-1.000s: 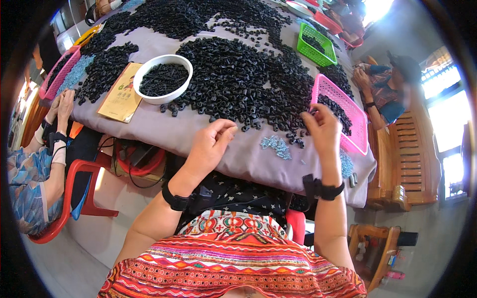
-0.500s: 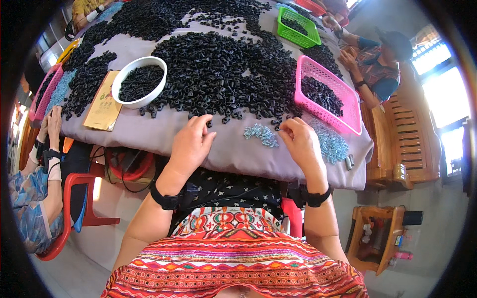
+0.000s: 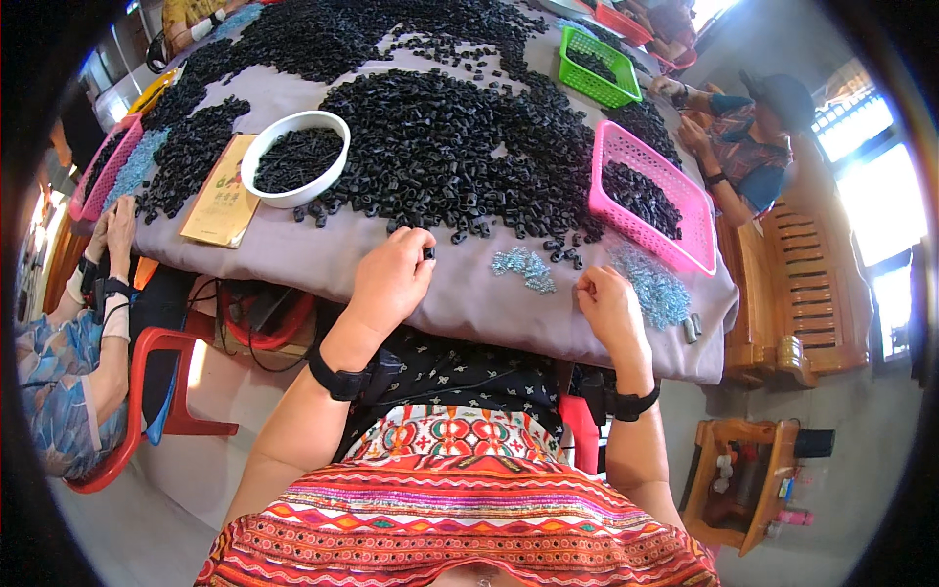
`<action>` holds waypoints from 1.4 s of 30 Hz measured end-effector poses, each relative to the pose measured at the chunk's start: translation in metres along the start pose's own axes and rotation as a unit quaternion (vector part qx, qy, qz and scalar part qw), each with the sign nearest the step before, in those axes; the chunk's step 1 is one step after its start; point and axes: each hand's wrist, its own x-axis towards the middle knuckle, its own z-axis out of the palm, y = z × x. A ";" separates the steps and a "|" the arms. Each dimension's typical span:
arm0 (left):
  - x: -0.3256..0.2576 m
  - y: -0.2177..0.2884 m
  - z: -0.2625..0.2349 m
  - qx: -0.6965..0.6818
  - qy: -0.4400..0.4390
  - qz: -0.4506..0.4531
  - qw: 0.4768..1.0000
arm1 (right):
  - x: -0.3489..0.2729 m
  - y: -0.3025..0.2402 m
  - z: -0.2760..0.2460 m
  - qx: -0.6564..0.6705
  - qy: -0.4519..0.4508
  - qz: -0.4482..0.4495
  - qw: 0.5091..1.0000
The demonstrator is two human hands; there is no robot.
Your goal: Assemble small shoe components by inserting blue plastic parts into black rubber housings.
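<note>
We find the left hand (image 3: pixel 389 279) with its fingers closed on 1 black piece (image 3: pixel 428 253). The right hand (image 3: pixel 610 305) has its fingers curled in; we cannot tell whether they hold anything. Between the 2 hands' fingers sits a small bluish heap (image 3: pixel 525 270); just right of the right fingers, a larger bluish heap (image 3: pixel 653 286). Beyond the fingers lies the black heap (image 3: pixel 440 147). We recommend a light fingertip pinch, low over the tabletop (image 3: pixel 469 305).
</note>
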 end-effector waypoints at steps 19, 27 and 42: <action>-0.005 0.007 -0.003 0.075 -0.005 0.092 0.993 | 0.041 -0.105 0.046 0.450 -0.070 0.007 0.890; -0.004 0.010 -0.003 -0.039 0.036 0.137 0.989 | 0.041 -0.122 0.049 0.554 -0.067 0.026 0.830; -0.006 0.024 -0.007 -0.388 -0.176 -0.185 0.886 | 0.036 -0.125 0.034 0.358 -0.016 -0.111 0.927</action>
